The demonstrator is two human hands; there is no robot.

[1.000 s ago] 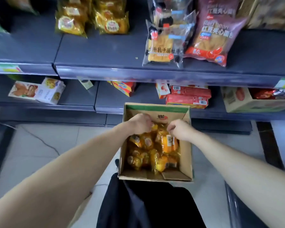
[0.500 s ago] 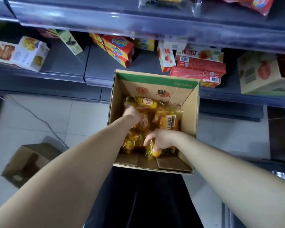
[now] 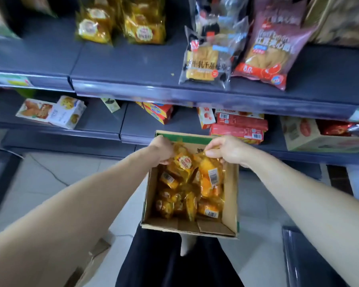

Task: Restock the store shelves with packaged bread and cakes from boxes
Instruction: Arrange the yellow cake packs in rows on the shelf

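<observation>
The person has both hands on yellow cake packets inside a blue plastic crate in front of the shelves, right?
Not quite. The head view shows a brown cardboard box, not a blue plastic crate. The rest stands: the left hand and right hand both grip yellow cake packets inside it, in front of the shelves.

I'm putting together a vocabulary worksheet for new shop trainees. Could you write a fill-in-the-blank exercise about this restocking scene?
1. The left hand grips a packet whose wrapper is ____.
2. The right hand pinches a second packet above the open ____ box.
3. Similar packets stand on the ____ shelf.
4. The maroon bag lies to the ____ of the clear bread bag.

Missing words: yellow; cardboard; upper; right
</observation>
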